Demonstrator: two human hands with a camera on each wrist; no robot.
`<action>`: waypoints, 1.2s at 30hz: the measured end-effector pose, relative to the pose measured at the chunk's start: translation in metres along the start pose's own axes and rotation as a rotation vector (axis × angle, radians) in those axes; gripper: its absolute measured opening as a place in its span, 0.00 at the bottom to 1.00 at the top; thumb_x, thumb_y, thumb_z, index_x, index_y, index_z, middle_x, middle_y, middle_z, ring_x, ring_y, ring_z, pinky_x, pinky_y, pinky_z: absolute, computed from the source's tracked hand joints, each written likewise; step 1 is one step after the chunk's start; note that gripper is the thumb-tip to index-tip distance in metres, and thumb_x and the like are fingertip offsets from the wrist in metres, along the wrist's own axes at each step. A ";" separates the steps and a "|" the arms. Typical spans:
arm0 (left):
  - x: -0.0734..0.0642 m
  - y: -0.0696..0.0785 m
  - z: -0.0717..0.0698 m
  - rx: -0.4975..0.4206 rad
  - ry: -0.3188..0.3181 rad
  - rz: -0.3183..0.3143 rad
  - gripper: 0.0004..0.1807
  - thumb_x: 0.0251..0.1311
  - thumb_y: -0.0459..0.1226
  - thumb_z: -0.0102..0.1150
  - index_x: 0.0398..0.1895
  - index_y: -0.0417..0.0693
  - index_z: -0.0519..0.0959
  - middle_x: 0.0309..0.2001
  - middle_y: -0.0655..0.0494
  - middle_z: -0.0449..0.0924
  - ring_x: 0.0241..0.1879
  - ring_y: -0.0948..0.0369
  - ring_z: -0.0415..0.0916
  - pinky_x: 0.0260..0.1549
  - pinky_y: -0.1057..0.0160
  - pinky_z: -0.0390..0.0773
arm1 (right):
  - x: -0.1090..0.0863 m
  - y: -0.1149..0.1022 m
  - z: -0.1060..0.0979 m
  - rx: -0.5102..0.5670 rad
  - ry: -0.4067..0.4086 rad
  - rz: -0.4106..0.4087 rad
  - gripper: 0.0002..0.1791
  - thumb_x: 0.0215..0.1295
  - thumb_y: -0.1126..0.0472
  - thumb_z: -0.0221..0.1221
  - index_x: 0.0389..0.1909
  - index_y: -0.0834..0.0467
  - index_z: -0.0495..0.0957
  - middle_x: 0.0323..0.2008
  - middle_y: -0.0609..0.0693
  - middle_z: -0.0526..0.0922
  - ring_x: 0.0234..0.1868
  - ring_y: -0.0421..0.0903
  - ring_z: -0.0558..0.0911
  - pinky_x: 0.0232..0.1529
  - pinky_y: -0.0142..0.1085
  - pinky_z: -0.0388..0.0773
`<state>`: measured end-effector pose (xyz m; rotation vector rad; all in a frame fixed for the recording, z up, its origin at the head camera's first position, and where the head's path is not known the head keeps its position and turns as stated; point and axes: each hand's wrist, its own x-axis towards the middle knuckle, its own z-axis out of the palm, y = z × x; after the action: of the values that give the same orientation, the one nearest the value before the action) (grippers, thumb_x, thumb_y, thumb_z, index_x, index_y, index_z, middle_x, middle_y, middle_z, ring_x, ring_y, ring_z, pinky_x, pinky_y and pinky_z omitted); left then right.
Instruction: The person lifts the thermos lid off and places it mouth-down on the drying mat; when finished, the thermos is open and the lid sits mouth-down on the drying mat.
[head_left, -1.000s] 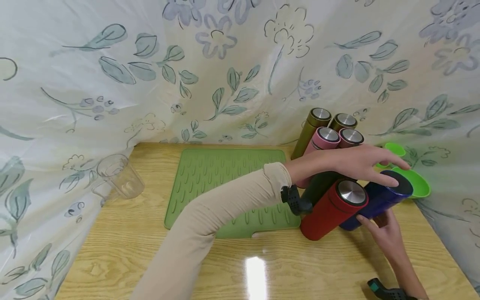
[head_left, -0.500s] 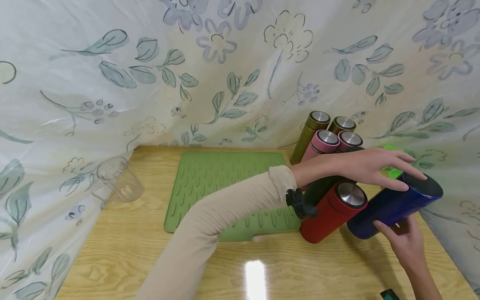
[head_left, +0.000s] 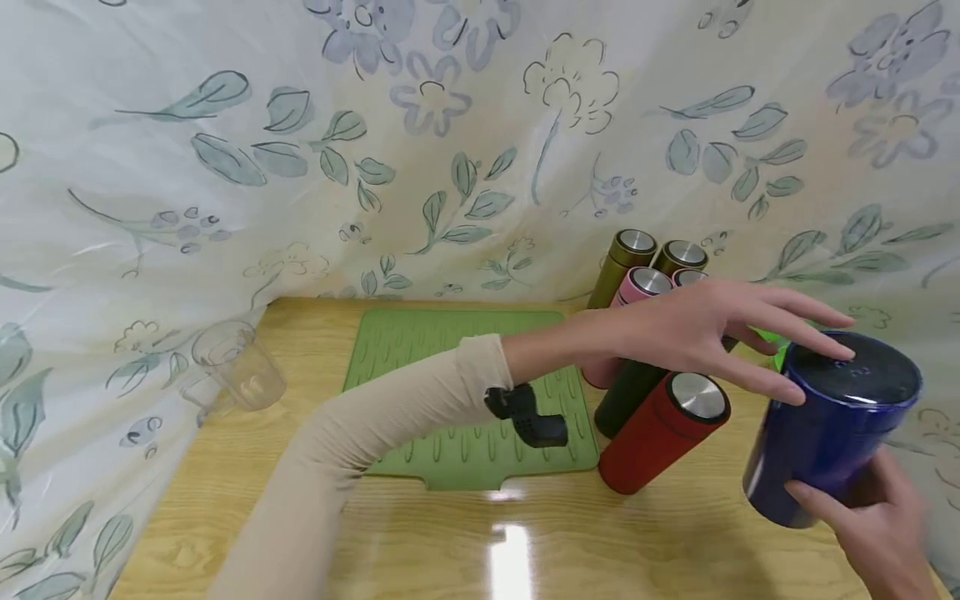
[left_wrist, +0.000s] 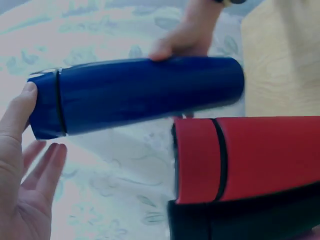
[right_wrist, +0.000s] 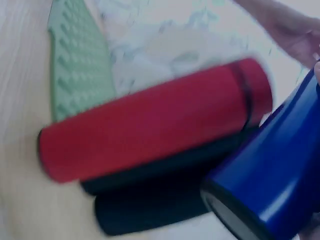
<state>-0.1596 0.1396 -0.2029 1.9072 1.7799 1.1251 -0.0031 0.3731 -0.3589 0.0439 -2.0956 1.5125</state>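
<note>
A blue insulated flask (head_left: 813, 450) with a dark top leans at the right of the table. My right hand (head_left: 881, 521) grips it around its lower body, thumb on the near side. My left hand (head_left: 712, 329) reaches across from the left with fingers extended, its fingertips at the flask's top rim. In the left wrist view, the thumb (left_wrist: 22, 107) lies at the cap end and the other fingers spread below it. Beside the blue flask stands a red flask (head_left: 645, 450) with a silver lid, with dark flasks (right_wrist: 150, 210) close by it.
Pink flasks (head_left: 645, 283) and olive flasks (head_left: 618, 258) stand behind, partly covered by the left arm. A green ridged mat (head_left: 465, 450) lies mid-table. A clear mug (head_left: 243, 371) stands at the left; a bright green item (head_left: 776, 342) shows behind the blue flask.
The blue flask has moved right and toward me, away from the red flask, with my right hand on it. My left hand has followed, staying at its top.
</note>
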 end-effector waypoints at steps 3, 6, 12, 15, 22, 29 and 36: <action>-0.022 0.006 -0.001 -0.067 0.080 0.109 0.25 0.56 0.31 0.66 0.58 0.34 0.76 0.69 0.44 0.67 0.64 0.71 0.67 0.54 0.79 0.74 | -0.007 -0.016 0.002 -0.087 -0.018 -0.069 0.49 0.31 0.92 0.62 0.64 0.72 0.66 0.56 0.43 0.79 0.48 0.31 0.80 0.43 0.14 0.75; -0.046 0.005 -0.001 -0.138 0.110 0.196 0.23 0.53 0.28 0.69 0.54 0.30 0.77 0.67 0.37 0.68 0.65 0.65 0.69 0.54 0.73 0.78 | -0.013 -0.025 0.009 -0.054 -0.162 -0.150 0.51 0.27 0.91 0.66 0.64 0.77 0.64 0.63 0.47 0.74 0.54 0.33 0.78 0.47 0.15 0.74; -0.097 0.006 -0.006 -0.159 0.078 0.259 0.24 0.50 0.30 0.72 0.50 0.30 0.77 0.66 0.33 0.68 0.69 0.57 0.66 0.57 0.65 0.79 | -0.019 -0.030 0.035 0.023 -0.481 0.003 0.49 0.37 0.87 0.65 0.68 0.71 0.62 0.70 0.42 0.66 0.59 0.32 0.75 0.44 0.22 0.79; -0.116 0.009 -0.009 -0.111 0.089 0.243 0.24 0.50 0.32 0.72 0.50 0.33 0.78 0.65 0.35 0.70 0.68 0.59 0.68 0.58 0.65 0.78 | -0.015 -0.035 0.048 0.004 -0.555 0.011 0.48 0.38 0.84 0.67 0.68 0.69 0.64 0.68 0.43 0.69 0.58 0.33 0.75 0.46 0.23 0.78; -0.169 0.002 -0.008 -0.030 0.163 0.207 0.25 0.47 0.33 0.75 0.50 0.37 0.77 0.63 0.34 0.72 0.66 0.54 0.71 0.63 0.61 0.75 | -0.005 -0.057 0.092 -0.047 -0.712 -0.056 0.45 0.41 0.74 0.71 0.66 0.59 0.69 0.53 0.45 0.75 0.51 0.39 0.77 0.44 0.30 0.80; -0.200 0.003 -0.001 0.033 0.215 0.110 0.26 0.47 0.35 0.75 0.51 0.42 0.77 0.62 0.37 0.73 0.64 0.54 0.73 0.59 0.61 0.78 | 0.004 -0.050 0.109 -0.045 -0.834 -0.054 0.41 0.46 0.66 0.71 0.66 0.52 0.70 0.51 0.44 0.76 0.50 0.41 0.77 0.40 0.34 0.82; -0.222 0.009 0.009 0.060 0.272 0.063 0.26 0.48 0.38 0.75 0.51 0.45 0.77 0.62 0.39 0.74 0.62 0.53 0.74 0.56 0.61 0.81 | 0.001 -0.049 0.121 0.024 -0.918 -0.018 0.39 0.49 0.63 0.70 0.66 0.50 0.70 0.53 0.47 0.78 0.51 0.42 0.78 0.40 0.35 0.82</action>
<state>-0.1304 -0.0683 -0.2770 1.9326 1.9225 1.4277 -0.0379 0.2480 -0.3422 0.9153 -2.7226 1.6856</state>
